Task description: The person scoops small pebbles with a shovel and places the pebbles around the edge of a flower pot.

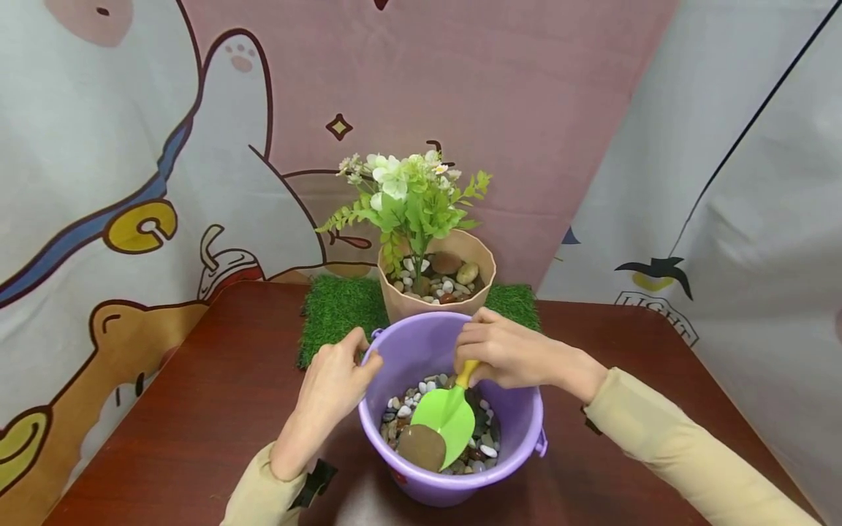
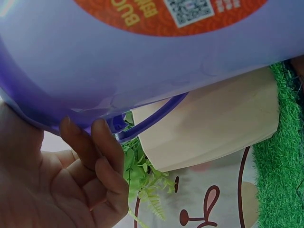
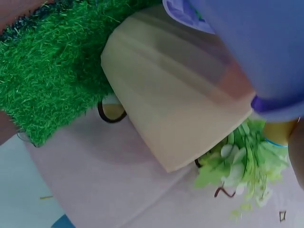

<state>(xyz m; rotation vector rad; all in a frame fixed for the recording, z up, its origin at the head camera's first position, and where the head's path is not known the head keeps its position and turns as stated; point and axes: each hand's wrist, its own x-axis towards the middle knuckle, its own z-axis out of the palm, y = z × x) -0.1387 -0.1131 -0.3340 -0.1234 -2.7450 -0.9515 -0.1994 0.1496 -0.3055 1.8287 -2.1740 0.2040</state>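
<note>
A purple bucket (image 1: 416, 349) stands on the table with a bed of pebbles (image 1: 404, 411) inside. My left hand (image 1: 334, 376) grips its left rim, the fingers on the outer wall beside the handle hinge, as the left wrist view shows. From the right, my right hand (image 1: 503, 352) reaches over the bucket and holds a toy shovel (image 1: 446, 418) by its yellow handle. The shovel's green blade points down at the pebbles. Overlapping the blade's lower left edge is a large flat brown stone (image 1: 421, 447). In the right wrist view, the bucket hides most of the shovel.
Right behind the bucket stands a beige pot (image 1: 421, 310) with stones and a white-flowered plant (image 1: 414, 197) in it. The pot sits on a green turf mat (image 1: 342, 307). The brown table (image 1: 243, 394) ends at a printed cloth (image 1: 513, 109).
</note>
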